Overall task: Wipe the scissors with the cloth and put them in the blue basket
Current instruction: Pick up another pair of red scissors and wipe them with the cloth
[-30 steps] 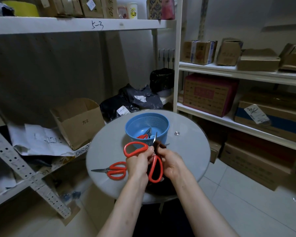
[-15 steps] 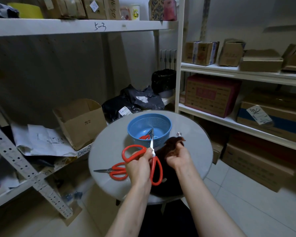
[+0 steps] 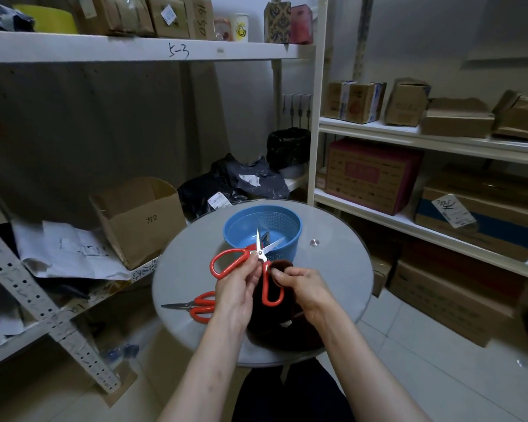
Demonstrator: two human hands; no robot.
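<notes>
The scissors (image 3: 261,256) are hovering over the counter (image 3: 333,269), blades parted and pointing up, just before the blue basket (image 3: 296,222). The left hand (image 3: 237,292) is pinching them near the pivot and the right hand (image 3: 302,284) is gripping the cloth (image 3: 282,265) by the lower handle. Wiping is probably going best from pivot to tip, with fingers behind the edges. The basket's contents are hiding partly behind the blades.

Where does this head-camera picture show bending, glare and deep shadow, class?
Head view: wide-angle bending makes the white shelf post lean and the shelf edges bow; the light is dim and even; the open blades of the held scissors glare white; the dark cloth is almost lost in shadow; the glass table has a soft sheen.
</notes>
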